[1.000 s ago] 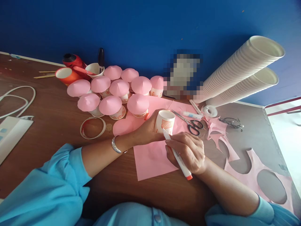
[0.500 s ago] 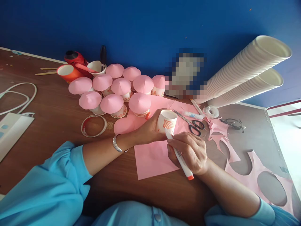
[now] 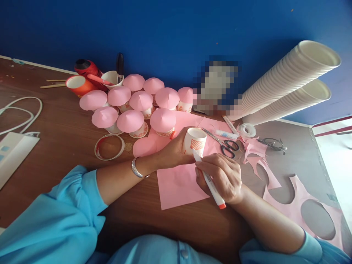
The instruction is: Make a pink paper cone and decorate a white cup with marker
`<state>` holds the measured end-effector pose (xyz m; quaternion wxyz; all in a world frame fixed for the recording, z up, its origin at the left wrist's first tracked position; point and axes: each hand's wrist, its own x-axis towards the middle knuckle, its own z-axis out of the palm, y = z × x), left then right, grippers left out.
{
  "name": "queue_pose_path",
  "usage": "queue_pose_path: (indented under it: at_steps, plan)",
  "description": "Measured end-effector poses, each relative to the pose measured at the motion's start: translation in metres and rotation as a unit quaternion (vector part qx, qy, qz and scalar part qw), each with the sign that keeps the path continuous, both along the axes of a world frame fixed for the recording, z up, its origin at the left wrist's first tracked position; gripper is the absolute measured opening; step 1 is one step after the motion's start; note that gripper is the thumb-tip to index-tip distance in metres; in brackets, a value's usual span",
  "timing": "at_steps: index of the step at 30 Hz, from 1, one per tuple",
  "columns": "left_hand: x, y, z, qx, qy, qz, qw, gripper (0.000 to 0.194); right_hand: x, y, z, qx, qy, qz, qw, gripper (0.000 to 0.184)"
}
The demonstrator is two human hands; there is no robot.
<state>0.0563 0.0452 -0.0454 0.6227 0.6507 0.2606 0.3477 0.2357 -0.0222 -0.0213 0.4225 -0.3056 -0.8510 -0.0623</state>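
My left hand (image 3: pixel 180 148) is wrapped round a white paper cup (image 3: pixel 202 137) that bears an orange hatched rectangle on its side. In my right hand (image 3: pixel 221 176) is a white marker (image 3: pixel 213 190) with an orange end, its tip at the lower edge of the drawn rectangle. Pink paper (image 3: pixel 180 187) lies beneath both hands. Scissors with black handles (image 3: pixel 230 147) lie just right of the cup. Several small decorated cups topped with pink paper cones (image 3: pixel 163 119) stand behind my left arm.
Two tall stacks of white paper cups (image 3: pixel 286 79) lean at the back right. Pink paper offcuts (image 3: pixel 298 209), clear tape (image 3: pixel 246 130) and glasses (image 3: pixel 273 145) lie on the right. A tape roll (image 3: pixel 109 147), an orange mug (image 3: pixel 79 85) and a white power strip (image 3: pixel 18 157) are on the left.
Almost nothing differs. The hatching on the cup looks slightly fuller near the marker tip, and both hands keep their hold.
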Motion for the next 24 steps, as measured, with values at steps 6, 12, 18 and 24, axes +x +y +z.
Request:
queue_pose_path:
  at_steps: [6, 12, 18, 24]
  plan:
    - [-0.0007, -0.0009, -0.0016, -0.013, 0.003, 0.023, 1.000, 0.057, 0.0007, -0.0008, 0.0024, -0.006, -0.005, 0.002, 1.000, 0.020]
    - [-0.0004, -0.0001, -0.0017, -0.004, -0.001, 0.023, 1.000, 0.055, 0.0012, -0.0020, 0.0020, -0.007, -0.004, 0.010, 1.000, 0.019]
    - [-0.0006, 0.0003, -0.0007, -0.003, 0.002, 0.005, 1.000, 0.049, 0.0012, -0.0027, 0.0030, -0.003, 0.003, 0.004, 1.000, 0.020]
    - [-0.0034, -0.0019, -0.0076, 0.002, 0.018, 0.020, 1.000, 0.059, 0.0013, 0.0006, 0.0013, 0.006, -0.002, 0.008, 1.000, 0.019]
